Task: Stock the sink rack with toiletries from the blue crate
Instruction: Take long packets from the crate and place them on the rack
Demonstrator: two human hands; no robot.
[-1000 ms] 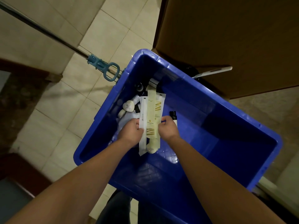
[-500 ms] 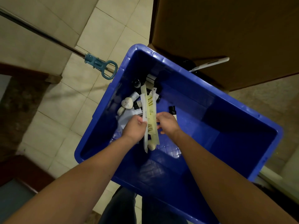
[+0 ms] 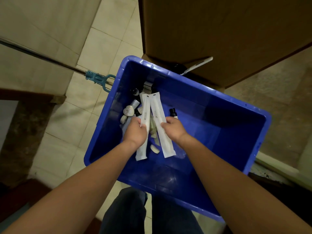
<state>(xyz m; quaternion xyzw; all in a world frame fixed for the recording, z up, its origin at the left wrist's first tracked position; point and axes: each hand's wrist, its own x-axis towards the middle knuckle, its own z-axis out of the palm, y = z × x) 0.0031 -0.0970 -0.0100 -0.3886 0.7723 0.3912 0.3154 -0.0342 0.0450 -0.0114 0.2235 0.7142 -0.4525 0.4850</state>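
Blue crate (image 3: 219, 125), 1, on the tiled floor (image 3: 101, 48) at the foot of 1 brown cabinet (image 3: 219, 31); most of its floor is bare, with stock heaped in the far left corner. Long white sachets, 2: left sachet (image 3: 144, 125) pinched at mid-length by the left hand (image 3: 135, 132), right sachet (image 3: 160, 125) pinched likewise by the right hand (image 3: 174, 128); their top ends nearly touch and their lower ends splay apart, both lifted above the crate floor. Loose items in the heap: 1 round white cap (image 3: 128, 110), 1 grey bottle (image 3: 135, 103), 1 black-capped tube (image 3: 173, 113) lying apart on the right, 1 small pale piece (image 3: 155, 149) between the sachets' lower ends; further dark bottles lie behind, count unclear. Mop handle with teal clip (image 3: 96, 78), 1, outside the crate. Sink rack: not in view. Handling advice, as judgement: hold each sachet firmly at mid-length so it cannot droop or slip, lift both clear of the rim without dragging the heap, and carry them together to save 1 trip.
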